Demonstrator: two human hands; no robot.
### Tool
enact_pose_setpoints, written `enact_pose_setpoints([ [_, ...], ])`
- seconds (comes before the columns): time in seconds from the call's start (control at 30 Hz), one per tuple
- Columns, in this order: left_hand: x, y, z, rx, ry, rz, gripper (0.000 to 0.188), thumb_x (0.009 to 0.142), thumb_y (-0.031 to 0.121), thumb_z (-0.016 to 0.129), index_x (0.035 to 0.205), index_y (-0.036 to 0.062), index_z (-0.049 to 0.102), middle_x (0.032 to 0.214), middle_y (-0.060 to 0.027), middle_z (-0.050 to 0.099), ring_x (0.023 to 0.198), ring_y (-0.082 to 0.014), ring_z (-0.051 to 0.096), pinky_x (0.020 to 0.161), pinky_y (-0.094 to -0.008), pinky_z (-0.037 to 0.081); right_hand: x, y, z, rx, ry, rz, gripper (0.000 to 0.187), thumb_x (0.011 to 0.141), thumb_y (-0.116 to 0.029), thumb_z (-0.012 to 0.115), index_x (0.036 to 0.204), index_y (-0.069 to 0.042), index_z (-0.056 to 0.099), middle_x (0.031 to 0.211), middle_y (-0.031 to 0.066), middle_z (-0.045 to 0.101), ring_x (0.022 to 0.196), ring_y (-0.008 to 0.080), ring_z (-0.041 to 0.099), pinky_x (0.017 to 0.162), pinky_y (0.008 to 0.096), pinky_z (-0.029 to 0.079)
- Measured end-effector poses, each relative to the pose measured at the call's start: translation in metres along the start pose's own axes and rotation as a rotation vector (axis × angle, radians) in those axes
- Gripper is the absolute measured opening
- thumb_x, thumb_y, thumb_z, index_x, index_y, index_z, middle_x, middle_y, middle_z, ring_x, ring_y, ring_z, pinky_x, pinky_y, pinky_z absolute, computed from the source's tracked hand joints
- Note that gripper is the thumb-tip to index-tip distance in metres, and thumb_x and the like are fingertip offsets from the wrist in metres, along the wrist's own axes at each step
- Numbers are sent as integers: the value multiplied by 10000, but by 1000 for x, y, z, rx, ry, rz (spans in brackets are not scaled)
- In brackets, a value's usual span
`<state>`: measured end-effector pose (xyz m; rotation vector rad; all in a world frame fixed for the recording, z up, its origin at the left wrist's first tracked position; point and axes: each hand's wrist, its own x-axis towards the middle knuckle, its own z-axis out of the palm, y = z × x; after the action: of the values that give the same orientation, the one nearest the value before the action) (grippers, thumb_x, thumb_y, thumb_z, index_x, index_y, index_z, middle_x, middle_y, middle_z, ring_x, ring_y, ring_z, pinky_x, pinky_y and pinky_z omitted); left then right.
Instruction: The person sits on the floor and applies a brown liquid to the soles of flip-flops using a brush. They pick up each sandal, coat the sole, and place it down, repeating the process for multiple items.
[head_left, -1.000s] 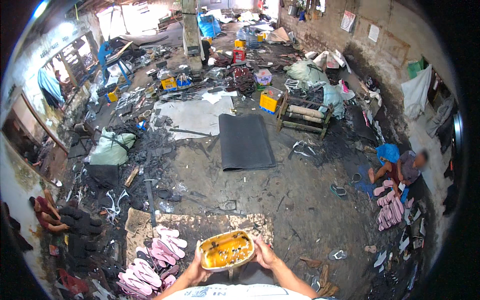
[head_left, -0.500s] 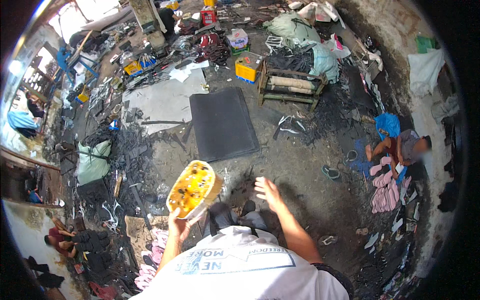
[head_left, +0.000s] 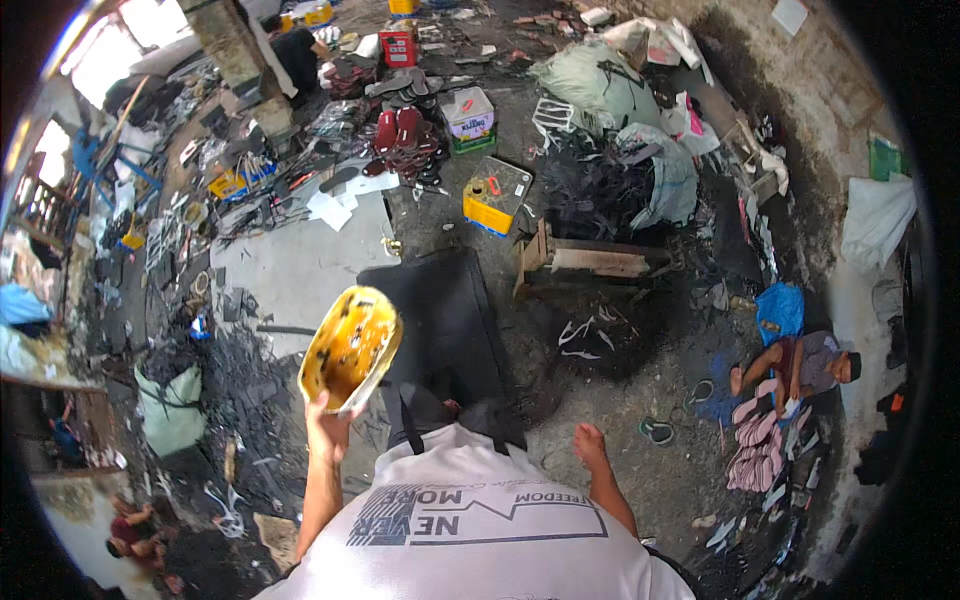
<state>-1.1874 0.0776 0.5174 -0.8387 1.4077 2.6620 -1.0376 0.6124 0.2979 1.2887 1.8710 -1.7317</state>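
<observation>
My left hand grips the lower end of an oblong tub with a pale rim. Yellow-orange, shiny, sticky-looking stuff with dark specks coats its inside; the tub is tilted, and the stuff lies thicker toward my hand. Its far end overlaps the view of a black sheet on the floor. Off to my right side hangs my right hand, low over the floor and touching nothing that I can see. Its fingers are too foreshortened to tell whether they are open or closed.
A low wooden bench-like frame stands ahead right, beside a yellow container. Large sacks lie behind it. At right, a seated person is beside pink sole-shaped pieces. A pale green sack rests at left.
I have moved forward, so the black sheet and wooden frame are nearer. The tub has tilted, and its contents gather toward my left hand. My right hand has dropped back toward my side.
</observation>
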Motion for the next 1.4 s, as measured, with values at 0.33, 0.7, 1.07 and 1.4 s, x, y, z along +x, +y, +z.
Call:
enact_pose_setpoints([
  [0.33, 344, 100, 260, 118, -362, -26, 779, 875, 445, 660, 1525, 135, 363, 1524, -129, 461, 1371, -348, 475, 1054, -641, 433, 49, -13, 4, 227, 405, 559, 498, 1026, -434, 525, 1423, -146, 440, 1306, 77, 539, 1160, 285, 545, 922, 512, 469],
  [0.7, 582, 119, 489, 180, 30, -51, 798, 816, 470, 752, 1470, 208, 377, 1465, -129, 407, 1353, -398, 425, 979, -628, 496, 250, -465, -24, 178, 390, -132, 584, 954, -404, 672, 1437, -140, 475, 1260, 67, 565, 1080, 216, 595, 887, 457, 489],
  [1.07, 887, -26, 778, 398, -222, -378, 719, 905, 368, 653, 1523, 277, 296, 1460, -29, 445, 1287, -279, 474, 945, -564, 463, 464, -639, 3, 415, 567, 92, 598, 969, -447, 657, 1445, -115, 511, 1314, 117, 586, 1176, 262, 597, 982, 426, 466],
  [1.4, 1061, 1, 988, 225, -230, -468, 703, 887, 371, 650, 1504, 258, 333, 1520, -73, 377, 1357, -316, 433, 1006, -603, 436, 736, -861, 85, 405, 255, 226, 384, 995, -330, 631, 1303, -102, 614, 1045, 42, 648, 900, 186, 619, 713, 392, 503],
])
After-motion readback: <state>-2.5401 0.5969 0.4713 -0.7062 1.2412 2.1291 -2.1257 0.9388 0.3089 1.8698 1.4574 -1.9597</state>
